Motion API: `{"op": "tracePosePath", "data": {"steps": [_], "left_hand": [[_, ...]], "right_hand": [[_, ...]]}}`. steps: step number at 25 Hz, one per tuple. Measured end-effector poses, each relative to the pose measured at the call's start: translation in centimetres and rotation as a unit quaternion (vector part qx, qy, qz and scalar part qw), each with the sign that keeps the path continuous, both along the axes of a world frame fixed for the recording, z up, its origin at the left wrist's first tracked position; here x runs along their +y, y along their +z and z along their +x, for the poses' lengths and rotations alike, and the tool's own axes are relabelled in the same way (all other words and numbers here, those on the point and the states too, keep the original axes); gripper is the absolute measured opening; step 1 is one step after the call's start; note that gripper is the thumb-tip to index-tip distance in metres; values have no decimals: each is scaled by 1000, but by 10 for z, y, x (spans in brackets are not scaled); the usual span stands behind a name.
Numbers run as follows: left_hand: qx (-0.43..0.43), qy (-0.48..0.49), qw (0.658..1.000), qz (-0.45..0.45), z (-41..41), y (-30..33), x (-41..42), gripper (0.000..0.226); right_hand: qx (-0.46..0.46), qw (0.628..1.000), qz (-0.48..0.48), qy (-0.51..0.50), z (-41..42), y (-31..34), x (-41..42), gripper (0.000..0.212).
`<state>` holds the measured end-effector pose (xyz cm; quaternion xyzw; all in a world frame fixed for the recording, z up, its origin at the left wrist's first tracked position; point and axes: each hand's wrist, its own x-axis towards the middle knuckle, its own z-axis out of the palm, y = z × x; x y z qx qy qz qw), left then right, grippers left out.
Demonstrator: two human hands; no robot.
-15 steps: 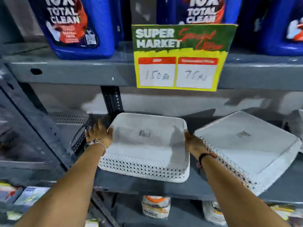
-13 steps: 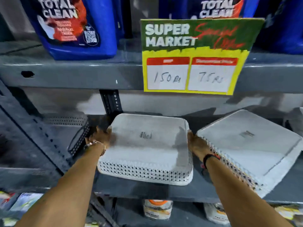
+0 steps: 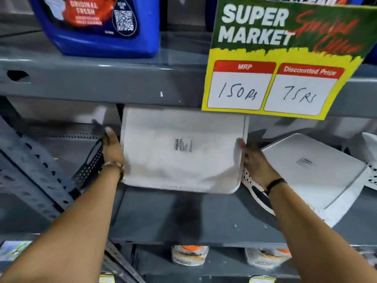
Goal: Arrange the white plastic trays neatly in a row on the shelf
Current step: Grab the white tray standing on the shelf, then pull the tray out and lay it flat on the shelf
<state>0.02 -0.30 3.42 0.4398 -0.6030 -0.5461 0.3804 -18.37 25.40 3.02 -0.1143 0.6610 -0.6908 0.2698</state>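
A white plastic tray [image 3: 181, 152] is tipped up so its flat underside with a barcode label faces me, its lower edge just above the grey shelf [image 3: 183, 217]. My left hand [image 3: 111, 147] grips its left edge and my right hand [image 3: 256, 163] grips its right edge. A second white tray [image 3: 310, 172] lies upside down and skewed to the right, its perforated wall showing beside my right wrist. Part of a third white tray [image 3: 370, 158] shows at the far right edge.
A dark perforated basket [image 3: 89, 160] sits at the left by a slotted upright. Directly above the held tray hangs a yellow-green price sign [image 3: 285, 58] on the upper shelf, with a blue detergent jug [image 3: 98, 25] there. Jars stand on the shelf below.
The tray that lay upside down and flat on the shelf has been tilted up onto its edge, underside toward me. Both hands stayed on its sides. The camera moved closer.
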Motion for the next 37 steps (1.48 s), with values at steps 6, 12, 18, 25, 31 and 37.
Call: {"op": "tracePosePath", "data": {"steps": [6, 12, 18, 25, 31, 37], "left_hand": [[57, -76, 960, 265, 15, 23, 10, 65], [-196, -45, 969, 142, 27, -13, 15, 37], [-319, -63, 937, 124, 32, -22, 14, 45], [-532, -33, 842, -85, 11, -2, 43, 48], [-273, -173, 940, -109, -100, 18, 118, 25], [-219, -308, 921, 96, -181, 18, 229, 43]], "right_hand": [[-44, 997, -57, 21, -17, 8, 25, 57], [188, 885, 423, 54, -11, -16, 37, 28], [135, 875, 437, 157, -7, -16, 48, 6], [159, 852, 464, 183, -18, 10, 50, 27], [256, 867, 424, -46, -98, 27, 94, 44], [305, 819, 485, -34, -179, 17, 191, 43]]}}
